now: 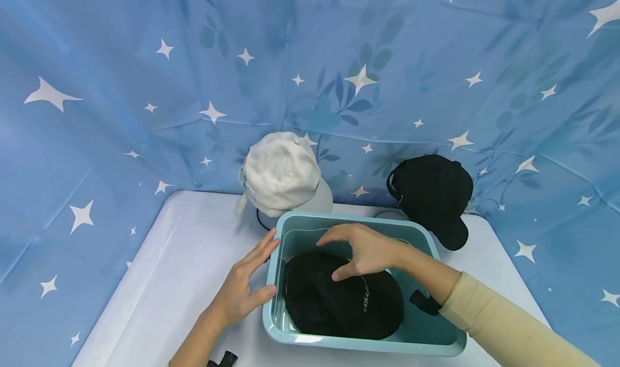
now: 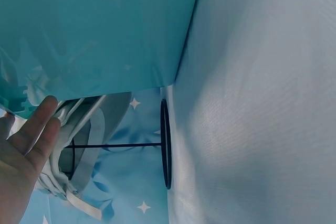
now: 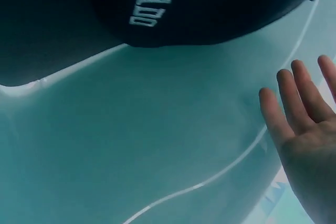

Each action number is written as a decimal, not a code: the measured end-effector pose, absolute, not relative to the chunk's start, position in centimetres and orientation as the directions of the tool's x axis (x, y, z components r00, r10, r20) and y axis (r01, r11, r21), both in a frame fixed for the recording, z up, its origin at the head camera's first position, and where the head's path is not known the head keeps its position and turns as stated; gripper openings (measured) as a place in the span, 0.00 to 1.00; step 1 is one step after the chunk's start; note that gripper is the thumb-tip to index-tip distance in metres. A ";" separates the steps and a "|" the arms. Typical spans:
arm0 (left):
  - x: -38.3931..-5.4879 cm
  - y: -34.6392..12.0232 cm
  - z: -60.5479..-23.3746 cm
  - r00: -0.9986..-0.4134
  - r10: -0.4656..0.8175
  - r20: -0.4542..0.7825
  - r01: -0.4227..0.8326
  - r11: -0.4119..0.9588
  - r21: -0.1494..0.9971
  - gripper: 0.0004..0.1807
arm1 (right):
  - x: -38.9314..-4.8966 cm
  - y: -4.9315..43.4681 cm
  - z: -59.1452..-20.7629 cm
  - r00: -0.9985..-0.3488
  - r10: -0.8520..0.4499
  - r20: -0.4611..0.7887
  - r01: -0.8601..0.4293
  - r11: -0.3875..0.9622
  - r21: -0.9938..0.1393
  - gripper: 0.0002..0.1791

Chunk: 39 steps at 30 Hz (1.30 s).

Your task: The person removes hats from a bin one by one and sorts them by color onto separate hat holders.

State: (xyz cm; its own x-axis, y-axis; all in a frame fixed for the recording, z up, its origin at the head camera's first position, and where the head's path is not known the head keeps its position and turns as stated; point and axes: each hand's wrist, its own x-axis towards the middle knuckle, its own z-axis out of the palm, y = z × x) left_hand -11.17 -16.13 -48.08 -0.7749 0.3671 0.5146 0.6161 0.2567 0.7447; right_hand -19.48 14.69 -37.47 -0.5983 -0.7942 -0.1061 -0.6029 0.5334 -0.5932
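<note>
A black cap [image 1: 339,308] with pale lettering lies in a teal plastic bin [image 1: 436,334] on the white table. Above the cap, inside the bin's outline in the head view, my right hand [image 1: 370,251] spreads thumb and fingers apart with nothing between them. The right wrist view has those fingers [image 3: 296,100] off to one side of the cap, whose lettering [image 3: 149,11] shows. My left hand [image 1: 242,283] is at the bin's left side, its fingertips right at the rim. In the left wrist view the left fingers [image 2: 37,135] extend straight alongside the bin wall [image 2: 94,30].
Behind the bin, a cream cap [image 1: 281,173] sits on a thin black wire stand [image 2: 166,145]. At the back right is another black cap [image 1: 431,195], its brim pointing down toward the bin. A blue star-patterned cloth [image 1: 310,103] hangs behind the white table [image 1: 131,286].
</note>
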 end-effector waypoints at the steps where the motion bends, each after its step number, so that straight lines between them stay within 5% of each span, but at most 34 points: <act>1: -11.2 -16.1 -48.1 -0.772 0.367 0.518 0.620 0.256 0.742 0.43 | -19.6 14.6 -37.6 -0.593 -0.796 -0.125 -0.592 0.536 -0.602 0.35; 16: -11.4 -16.1 -48.0 -0.765 0.370 0.528 0.629 0.250 0.736 0.43 | -20.6 14.0 -39.6 -0.534 -0.769 -0.352 -0.477 0.618 -0.625 0.32; 39: -11.2 -16.2 -48.1 -0.769 0.371 0.521 0.623 0.253 0.740 0.42 | -20.5 14.2 -40.1 -0.470 -0.817 -0.333 -0.438 0.544 -0.716 0.21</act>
State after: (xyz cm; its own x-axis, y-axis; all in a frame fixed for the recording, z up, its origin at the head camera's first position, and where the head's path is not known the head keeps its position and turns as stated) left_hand -11.24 -16.19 -48.07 -0.7688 0.3708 0.5210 0.6233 0.2527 0.7400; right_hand -20.46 14.16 -40.10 -0.4699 -0.8175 -0.3331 -0.4383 0.5436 -0.7158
